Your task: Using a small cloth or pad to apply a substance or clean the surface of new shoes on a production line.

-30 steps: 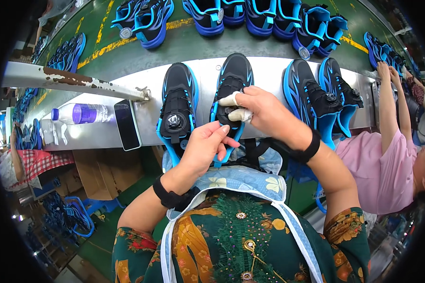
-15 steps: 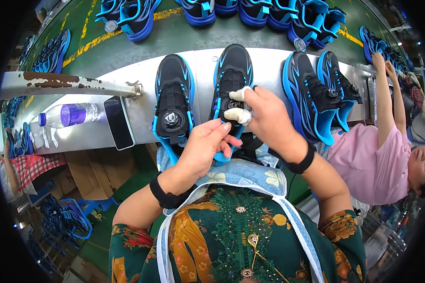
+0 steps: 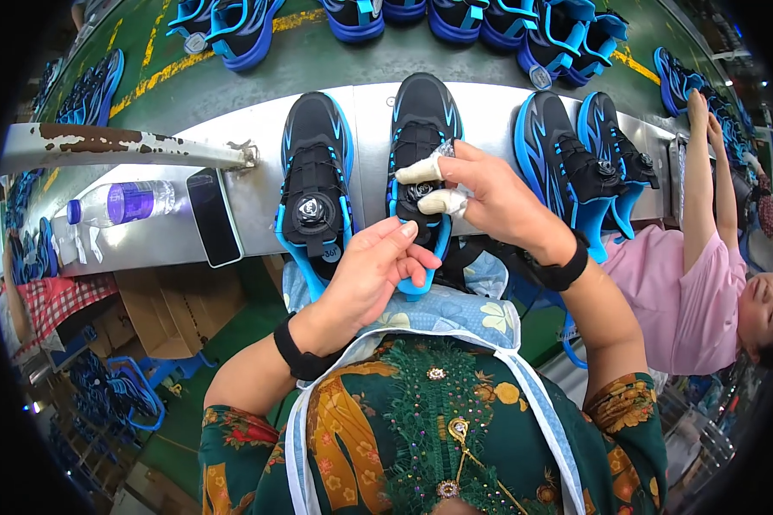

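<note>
A black and blue sneaker (image 3: 423,107) stands toe-away on the metal ledge in front of me. White covers wrap the thumb and forefinger of my right hand (image 3: 488,190), which close round the round lacing dial (image 3: 418,192) on its tongue. My left hand (image 3: 374,268) pinches the top of the tongue at the ankle opening; its other fingers curl over the light blue collar. Just left stands a matching sneaker (image 3: 311,129), its dial (image 3: 309,211) in plain sight and no hand on it.
Two more sneakers (image 3: 548,150) lean together on the right of the ledge (image 3: 371,112). A phone (image 3: 214,219), a purple-labelled bottle (image 3: 122,204) and a chipped white metal bar (image 3: 129,146) lie left. Shoes line the green conveyor (image 3: 352,70). A person in pink (image 3: 674,292) works at right.
My right fingers have spread across the dial and shifted round it, with the wrist farther right. My left hand stays at the tongue. The conveyor shoes have slid slightly left.
</note>
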### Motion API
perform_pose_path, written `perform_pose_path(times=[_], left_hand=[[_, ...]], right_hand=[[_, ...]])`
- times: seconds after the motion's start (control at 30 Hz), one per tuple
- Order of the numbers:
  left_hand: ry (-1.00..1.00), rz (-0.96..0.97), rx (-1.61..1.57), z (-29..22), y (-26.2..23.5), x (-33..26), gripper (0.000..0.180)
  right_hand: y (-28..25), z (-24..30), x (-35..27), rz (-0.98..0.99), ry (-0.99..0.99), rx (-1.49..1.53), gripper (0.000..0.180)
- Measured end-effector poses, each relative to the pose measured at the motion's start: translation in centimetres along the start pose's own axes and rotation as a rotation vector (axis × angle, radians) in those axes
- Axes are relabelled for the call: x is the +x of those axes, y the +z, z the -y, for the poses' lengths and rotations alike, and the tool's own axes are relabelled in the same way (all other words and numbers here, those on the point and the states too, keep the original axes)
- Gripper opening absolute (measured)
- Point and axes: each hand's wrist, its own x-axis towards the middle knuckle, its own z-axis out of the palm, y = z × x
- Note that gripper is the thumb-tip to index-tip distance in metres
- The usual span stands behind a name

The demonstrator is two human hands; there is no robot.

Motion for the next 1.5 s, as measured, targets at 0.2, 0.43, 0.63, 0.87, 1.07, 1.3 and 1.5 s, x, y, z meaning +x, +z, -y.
perform_pose_path(times=[0.2,0.43,0.63,0.87,1.07,1.3,1.5], left_hand=[[0.031,0.098,-0.061,0.6,0.2,0.7,0.027],[-0.026,0.072,-0.048,0.3,1.1,1.9,0.028],[-0.002,0.046,0.055,0.0,0.7,0.3,0.026],[1.091,-0.676,1.327,-5.1,-2.7,-5.6,0.032],[0.723,-0.295,0.927,-5.4,-5.7,-3.5,0.037],[0.736,-0.194,1.0,-6.2,-6.2,-3.1,0.036],[0.733,-0.045,0.971,-7.3,-6.5,-3.0,0.044]], right_hand=[[2.4,1.2,-1.4,-0.298,0.07,-0.303,0.032],[1.9,1.2,-6.2,-0.097,0.375,-0.283,0.079],[2.4,1.5,-6.6,-0.083,0.441,-0.174,0.077],[-2.0,4.7,-2.9,-0.096,0.201,-0.387,0.035],[1.8,3.7,7.0,0.317,0.016,-0.496,0.042],[3.9,2.9,9.8,0.557,0.058,-0.501,0.037],[3.7,2.8,10.1,0.526,0.068,-0.486,0.037]])
